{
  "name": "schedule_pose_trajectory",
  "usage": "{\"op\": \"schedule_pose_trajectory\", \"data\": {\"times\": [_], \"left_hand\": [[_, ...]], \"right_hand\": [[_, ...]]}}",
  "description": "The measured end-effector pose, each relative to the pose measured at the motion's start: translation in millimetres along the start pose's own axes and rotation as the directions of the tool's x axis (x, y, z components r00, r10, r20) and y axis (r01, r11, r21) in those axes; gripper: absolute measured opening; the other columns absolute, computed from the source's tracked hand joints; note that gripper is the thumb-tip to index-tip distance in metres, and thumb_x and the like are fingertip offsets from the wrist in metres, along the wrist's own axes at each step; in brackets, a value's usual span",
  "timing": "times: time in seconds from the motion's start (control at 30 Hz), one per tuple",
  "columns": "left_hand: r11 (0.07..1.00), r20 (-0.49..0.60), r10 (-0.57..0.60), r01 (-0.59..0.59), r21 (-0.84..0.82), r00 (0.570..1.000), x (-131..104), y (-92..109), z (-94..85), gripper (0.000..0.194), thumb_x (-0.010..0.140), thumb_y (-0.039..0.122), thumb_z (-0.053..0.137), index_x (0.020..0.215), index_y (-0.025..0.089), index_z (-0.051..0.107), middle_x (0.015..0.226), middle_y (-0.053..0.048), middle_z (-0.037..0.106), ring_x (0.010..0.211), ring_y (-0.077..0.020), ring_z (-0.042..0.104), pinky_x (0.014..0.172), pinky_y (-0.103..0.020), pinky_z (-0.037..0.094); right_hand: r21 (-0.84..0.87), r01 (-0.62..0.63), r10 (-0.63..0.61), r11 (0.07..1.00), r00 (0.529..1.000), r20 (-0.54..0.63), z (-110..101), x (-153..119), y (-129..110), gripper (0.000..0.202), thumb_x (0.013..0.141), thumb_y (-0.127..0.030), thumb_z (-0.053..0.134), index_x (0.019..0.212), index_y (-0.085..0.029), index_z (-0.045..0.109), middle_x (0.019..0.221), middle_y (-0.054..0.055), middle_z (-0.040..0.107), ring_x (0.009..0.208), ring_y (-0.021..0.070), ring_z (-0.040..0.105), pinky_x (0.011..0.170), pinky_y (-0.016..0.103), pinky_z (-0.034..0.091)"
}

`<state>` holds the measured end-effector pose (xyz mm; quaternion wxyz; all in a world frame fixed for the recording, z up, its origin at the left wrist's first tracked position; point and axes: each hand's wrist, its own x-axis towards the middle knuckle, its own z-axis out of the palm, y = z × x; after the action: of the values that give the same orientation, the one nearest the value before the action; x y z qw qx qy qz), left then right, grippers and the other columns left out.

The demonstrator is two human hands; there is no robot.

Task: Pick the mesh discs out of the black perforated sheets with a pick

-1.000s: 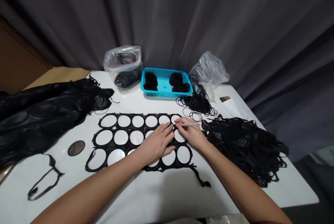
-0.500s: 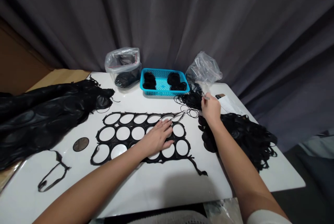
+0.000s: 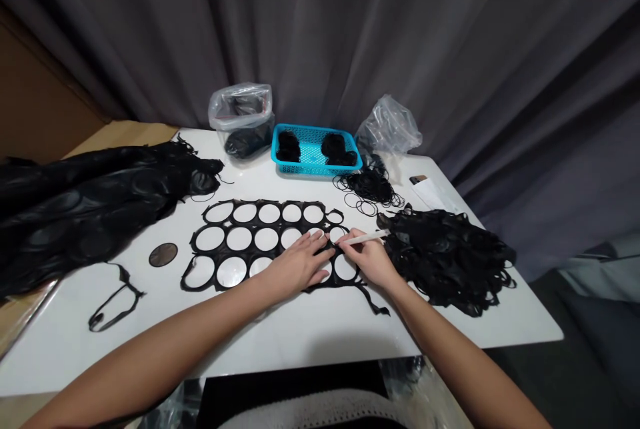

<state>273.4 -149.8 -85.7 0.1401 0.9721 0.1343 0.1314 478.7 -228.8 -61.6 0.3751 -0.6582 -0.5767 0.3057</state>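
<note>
A black sheet with rows of round holes lies flat on the white table. My left hand rests on its right half, fingers spread, pressing it down. At the sheet's right end, my right hand is closed around a slim white pen-like tool. The tool's tip is hidden by my fingers, close to a hole in the middle row. Behind this hand lies a heap of thin black rings. To its right spreads a pile of black cut-out scraps.
A blue basket holding black bundles stands at the back, between two clear plastic bags. A large heap of black sheets covers the left side. Nearer are a dark disc and a loose black strip.
My right hand has moved from the ring heap toward me and left, onto the sheet's right end, still with the white tool. My left hand stays flat on the sheet.
</note>
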Motion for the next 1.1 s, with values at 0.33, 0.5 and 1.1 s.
{"op": "schedule_pose_trajectory", "data": {"times": [0.33, 0.5, 1.1], "left_hand": [[1.000, 0.022, -0.008, 0.008, -0.014, 1.000, 1, -1, -3.7, 0.047, 0.095, 0.033, 0.061, 0.138, 0.017, 0.052, 0.155, -0.019, 0.040, 0.146, -0.0346, 0.034, 0.119, -0.052, 0.032], [0.999, 0.018, -0.012, 0.013, -0.039, 1.000, 0, 0, -7.6, 0.047, 0.095, 0.034, 0.062, 0.139, 0.019, 0.053, 0.159, -0.019, 0.031, 0.148, -0.0380, 0.028, 0.118, -0.053, 0.032], [0.983, 0.100, 0.169, -0.161, -0.084, 0.981, -17, 15, -17.5, 0.045, 0.097, 0.039, 0.059, 0.139, 0.023, 0.054, 0.155, -0.016, 0.041, 0.147, -0.0376, 0.031, 0.118, -0.057, 0.028]], "right_hand": [[-0.196, 0.168, -0.173, 0.966, 0.985, -0.011, 3, -5, 3, 0.012, 0.094, -0.023, 0.051, 0.086, -0.023, 0.060, 0.092, 0.004, 0.069, 0.092, 0.0220, 0.062, 0.083, 0.034, 0.047], [-0.521, 0.338, -0.317, 0.784, 0.939, 0.132, 11, -11, 3, 0.019, 0.093, -0.012, 0.048, 0.105, -0.020, 0.060, 0.108, 0.012, 0.068, 0.103, 0.0270, 0.057, 0.089, 0.040, 0.042], [-0.004, -0.077, 0.076, 0.997, 0.992, -0.102, -20, -38, -8, 0.017, 0.089, -0.035, 0.056, 0.083, -0.022, 0.064, 0.090, 0.005, 0.073, 0.083, 0.0213, 0.065, 0.076, 0.031, 0.046]]}}
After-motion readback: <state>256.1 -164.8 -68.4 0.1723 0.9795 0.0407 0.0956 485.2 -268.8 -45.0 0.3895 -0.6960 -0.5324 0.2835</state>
